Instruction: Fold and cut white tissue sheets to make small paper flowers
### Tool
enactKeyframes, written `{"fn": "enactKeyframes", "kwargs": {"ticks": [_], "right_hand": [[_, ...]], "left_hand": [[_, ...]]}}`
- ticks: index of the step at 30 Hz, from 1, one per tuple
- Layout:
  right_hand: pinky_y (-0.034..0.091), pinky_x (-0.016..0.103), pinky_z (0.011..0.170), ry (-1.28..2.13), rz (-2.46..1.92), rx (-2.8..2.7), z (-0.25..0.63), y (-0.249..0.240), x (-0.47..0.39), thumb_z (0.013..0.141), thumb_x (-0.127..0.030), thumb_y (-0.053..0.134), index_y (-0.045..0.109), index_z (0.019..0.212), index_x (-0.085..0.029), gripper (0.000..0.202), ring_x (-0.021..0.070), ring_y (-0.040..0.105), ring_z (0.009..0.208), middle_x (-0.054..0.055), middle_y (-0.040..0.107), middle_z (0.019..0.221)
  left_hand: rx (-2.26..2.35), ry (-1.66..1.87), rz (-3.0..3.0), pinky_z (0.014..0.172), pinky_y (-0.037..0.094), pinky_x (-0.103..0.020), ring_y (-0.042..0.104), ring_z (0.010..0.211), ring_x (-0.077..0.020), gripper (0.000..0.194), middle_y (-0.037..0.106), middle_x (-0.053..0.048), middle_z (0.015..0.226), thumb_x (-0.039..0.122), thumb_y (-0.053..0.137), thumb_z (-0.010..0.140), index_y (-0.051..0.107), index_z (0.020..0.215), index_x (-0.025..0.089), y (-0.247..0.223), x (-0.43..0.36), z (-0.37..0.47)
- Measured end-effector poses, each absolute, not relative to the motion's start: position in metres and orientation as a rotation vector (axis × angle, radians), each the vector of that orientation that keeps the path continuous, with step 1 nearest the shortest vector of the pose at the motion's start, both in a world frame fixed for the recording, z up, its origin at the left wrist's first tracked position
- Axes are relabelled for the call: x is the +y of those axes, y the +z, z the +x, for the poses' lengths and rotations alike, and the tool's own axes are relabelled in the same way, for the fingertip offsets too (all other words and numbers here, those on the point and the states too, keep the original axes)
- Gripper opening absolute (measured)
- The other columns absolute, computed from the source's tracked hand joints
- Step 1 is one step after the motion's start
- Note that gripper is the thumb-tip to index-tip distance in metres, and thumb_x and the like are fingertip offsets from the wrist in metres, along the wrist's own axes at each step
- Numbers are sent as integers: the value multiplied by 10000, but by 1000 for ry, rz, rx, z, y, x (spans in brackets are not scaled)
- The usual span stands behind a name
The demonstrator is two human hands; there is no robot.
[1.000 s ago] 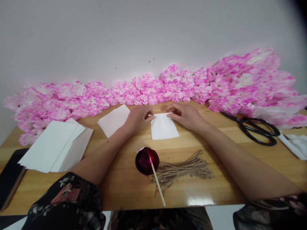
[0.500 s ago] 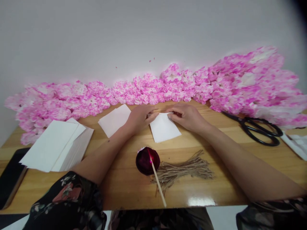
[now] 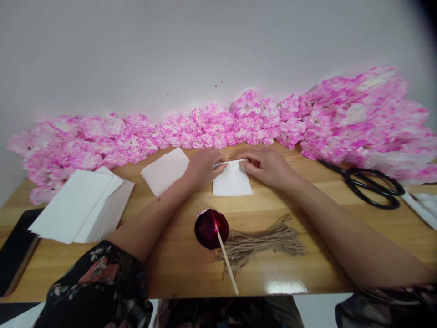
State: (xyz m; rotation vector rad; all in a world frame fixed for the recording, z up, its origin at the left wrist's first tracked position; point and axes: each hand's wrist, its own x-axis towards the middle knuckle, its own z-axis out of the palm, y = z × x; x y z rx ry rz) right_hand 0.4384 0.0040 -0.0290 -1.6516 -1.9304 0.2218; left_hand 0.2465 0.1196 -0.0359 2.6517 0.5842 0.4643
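A white paper sheet or thin stack is at the middle of the wooden table, its far edge raised in a narrow fold. My left hand pinches the left end of that edge between thumb and fingers. At the right end, my right hand pinches the same edge. Left of my left hand lie a few white squares. Nearer to me stands a small bowl of dark red liquid with a wooden stick leaning in it. Brown twine pieces lie beside the bowl.
Pink and white paper flowers line the table's back along the wall. Black scissors lie at the right, near a white item. A tall stack of white paper and a dark phone are at the left.
The paper's near edge has moved away from me and now sits straighter. Its far edge shows a raised fold between my fingers. Both hands have kept nearly the same place.
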Motion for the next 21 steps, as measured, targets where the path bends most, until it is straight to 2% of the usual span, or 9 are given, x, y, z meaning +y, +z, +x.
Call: {"fn": "enactKeyframes", "kwargs": {"ticks": [4, 7, 12, 15, 18, 21], "right_hand": [[481, 410, 884, 154, -1640, -1974, 430, -26, 4, 879, -268, 586, 683, 1153, -250, 291, 265, 624, 1074, 64, 698, 1185], [482, 423, 900, 155, -1623, -1987, 426, -28, 7, 863, -197, 570, 668, 1186, -257, 343, 268, 614, 1094, 68, 695, 1184], [511, 355, 759, 211, -1719, -1816, 438, -28, 7, 848, -132, 508, 665, 1182, -243, 386, 227, 659, 898, 68, 708, 1096], [497, 330, 673, 261, -1832, -1716, 447, -24, 4, 860, -200, 541, 665, 1168, -216, 332, 209, 657, 761, 67, 727, 962], [477, 318, 631, 341, -1860, -1747, 449, -23, 2, 862, -287, 586, 635, 1212, -239, 356, 211, 657, 740, 40, 734, 887], [460, 312, 598, 376, -1856, -1772, 446, -28, 3, 835, -302, 625, 603, 1252, -277, 418, 212, 653, 729, 11, 720, 830]], "left_hand": [[593, 483, 2633, 675, 389, -288, 566, 728, -159, 126, 678, -36, 803, 231, 584, 850, 694, 862, 169, -36, 118, 248], [594, 484, 2626, 692, 401, -291, 567, 735, -161, 126, 672, -33, 800, 236, 580, 852, 688, 879, 176, -36, 118, 247], [650, 464, 2603, 684, 392, -291, 561, 719, -160, 116, 663, -32, 784, 238, 577, 858, 673, 859, 171, -36, 120, 245], [674, 453, 2590, 672, 386, -293, 556, 712, -160, 107, 660, -31, 787, 233, 576, 855, 666, 849, 175, -35, 121, 244], [679, 466, 2581, 673, 389, -296, 558, 714, -163, 113, 666, -34, 796, 250, 580, 860, 664, 875, 175, -36, 121, 244], [661, 484, 2581, 677, 388, -295, 566, 728, -166, 126, 676, -37, 808, 267, 581, 869, 664, 891, 174, -38, 122, 243]]}}
